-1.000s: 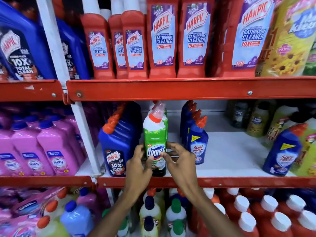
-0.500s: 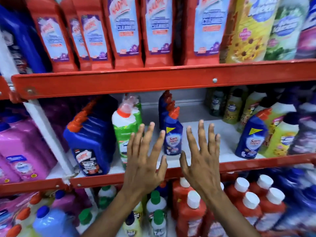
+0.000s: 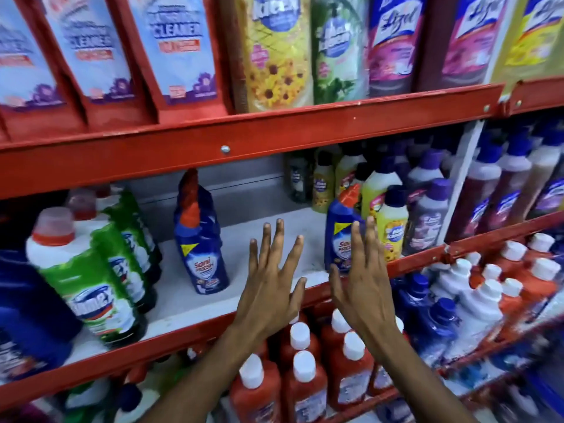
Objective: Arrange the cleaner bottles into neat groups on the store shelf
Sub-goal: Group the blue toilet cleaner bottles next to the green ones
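Observation:
Both my hands hover open, fingers spread, over the front of the white middle shelf. My left hand holds nothing, with bare shelf beyond it. My right hand is just in front of a lone blue Sani Fresh bottle, partly covering it; I cannot tell whether it touches. A row of blue Sani Fresh bottles stands left of my hands. Further left are green Domex bottles, and a big dark blue bottle at the left edge.
Yellow and purple cleaner bottles crowd the shelf's right end. The red front rail runs below my hands. Red bathroom cleaner bottles and pouches fill the upper shelf. Red bottles with white caps stand on the shelf below.
Both hands let go of the green Domex bottle, opened, and moved right toward the lone blue Sani Fresh bottle. The view swung right and tilted.

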A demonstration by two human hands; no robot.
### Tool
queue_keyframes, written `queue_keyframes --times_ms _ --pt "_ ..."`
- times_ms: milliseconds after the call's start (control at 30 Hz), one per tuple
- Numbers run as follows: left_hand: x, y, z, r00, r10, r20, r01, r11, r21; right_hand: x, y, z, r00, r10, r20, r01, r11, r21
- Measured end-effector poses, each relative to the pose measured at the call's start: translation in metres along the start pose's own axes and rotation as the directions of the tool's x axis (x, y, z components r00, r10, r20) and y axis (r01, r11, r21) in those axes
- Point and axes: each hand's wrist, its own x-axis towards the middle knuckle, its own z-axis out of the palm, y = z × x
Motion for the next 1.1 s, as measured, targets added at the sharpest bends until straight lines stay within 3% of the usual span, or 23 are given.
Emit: queue_keyframes --times_ms 100,200,367,500,767,933,1100 --pt "0.022 0.019 0.019 0.995 -0.074 0.067 0.088 0.967 -0.241 0.006 0.019 -0.002 0.992 0.111 0.051 -0.117 0.983 0.143" --pt "0.041 0.036 0.035 0.975 -0.194 0.112 0.224 0.856 -0.466 0.017 0.034 -0.003 0.985 0.127 0.119 -0.154 0.956 0.250" --pt "0.061 0.048 0.045 0.923 -0.339 0.182 0.373 0.669 -0.643 0.036 0.051 0.000 0.957 0.161 0.242 -0.237 0.914 0.330" --pt "0.053 0.042 0.038 0.914 -0.382 0.135 0.361 0.619 -0.697 0.035 0.042 0.000 0.960 0.140 0.243 -0.231 0.886 0.402" --pt "-0.020 -0.013 -0.028 0.879 -0.470 -0.078 0.284 0.650 -0.705 0.011 -0.058 0.011 0.967 -0.003 0.256 -0.151 0.799 0.582" --pt "-0.064 -0.054 -0.057 0.826 -0.551 -0.118 0.359 0.676 -0.643 -0.008 -0.112 0.032 0.945 -0.101 0.310 -0.125 0.766 0.631" --pt "-0.087 -0.080 -0.062 0.783 -0.618 -0.069 0.458 0.648 -0.608 -0.019 -0.139 0.057 0.925 -0.136 0.356 -0.120 0.783 0.610"
